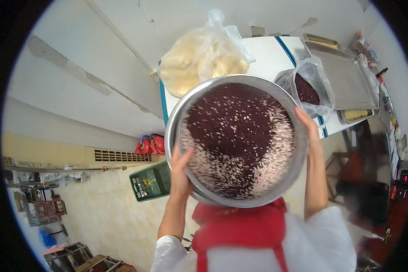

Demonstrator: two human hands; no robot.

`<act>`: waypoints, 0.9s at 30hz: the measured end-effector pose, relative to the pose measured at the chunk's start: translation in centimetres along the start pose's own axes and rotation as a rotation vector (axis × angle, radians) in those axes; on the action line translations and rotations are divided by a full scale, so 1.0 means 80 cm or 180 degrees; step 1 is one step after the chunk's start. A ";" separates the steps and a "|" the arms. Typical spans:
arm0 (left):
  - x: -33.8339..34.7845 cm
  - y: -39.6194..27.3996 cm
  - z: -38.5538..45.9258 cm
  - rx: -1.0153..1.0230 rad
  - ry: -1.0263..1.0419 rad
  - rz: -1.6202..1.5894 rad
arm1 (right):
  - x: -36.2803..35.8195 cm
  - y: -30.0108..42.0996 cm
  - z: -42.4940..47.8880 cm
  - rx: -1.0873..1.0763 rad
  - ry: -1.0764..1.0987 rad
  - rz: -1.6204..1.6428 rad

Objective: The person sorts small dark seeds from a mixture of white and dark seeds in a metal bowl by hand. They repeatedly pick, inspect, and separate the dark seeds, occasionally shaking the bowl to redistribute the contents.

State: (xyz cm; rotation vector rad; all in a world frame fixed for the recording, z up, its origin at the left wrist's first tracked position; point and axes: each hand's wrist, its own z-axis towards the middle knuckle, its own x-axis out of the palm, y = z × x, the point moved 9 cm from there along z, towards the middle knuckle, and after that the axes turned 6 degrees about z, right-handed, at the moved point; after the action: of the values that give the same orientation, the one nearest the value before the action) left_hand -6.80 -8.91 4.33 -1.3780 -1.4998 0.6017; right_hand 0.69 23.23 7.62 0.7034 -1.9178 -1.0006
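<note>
A large round steel basin is held up before my red apron. In it lies a dark purple-brown grainy mass with pale flakes spread along its right and lower sides. My left hand grips the basin's left side, thumb over the rim. The right side is held by my right hand, its fingers partly hidden. Another metal rim shows under the basin at its left. Behind it, a knotted clear plastic bag of pale yellow stuff and an open plastic bag of dark grainy stuff rest on the white table.
Metal baking trays lie at the table's right end. Down on the tiled floor at the left are a green crate and red fire extinguishers by the wall. A dark chair-like object stands at the right.
</note>
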 end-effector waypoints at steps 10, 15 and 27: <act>-0.012 0.006 -0.005 0.0496 -0.0354 0.0454 | -0.015 0.006 0.000 -0.0029 -0.0273 -0.0208; -0.033 -0.031 0.012 -0.0130 0.0413 -0.0533 | 0.026 -0.043 -0.011 -0.0031 -0.0266 -0.0295; -0.048 -0.046 0.008 0.0179 0.0248 -0.0455 | 0.026 -0.059 0.003 -0.0104 -0.0082 -0.0172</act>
State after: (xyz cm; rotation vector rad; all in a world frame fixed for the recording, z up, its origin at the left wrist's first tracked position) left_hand -9.51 -13.22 5.96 -1.2259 -1.4932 0.4913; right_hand -0.07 19.27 4.39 0.7301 -1.9093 -1.0767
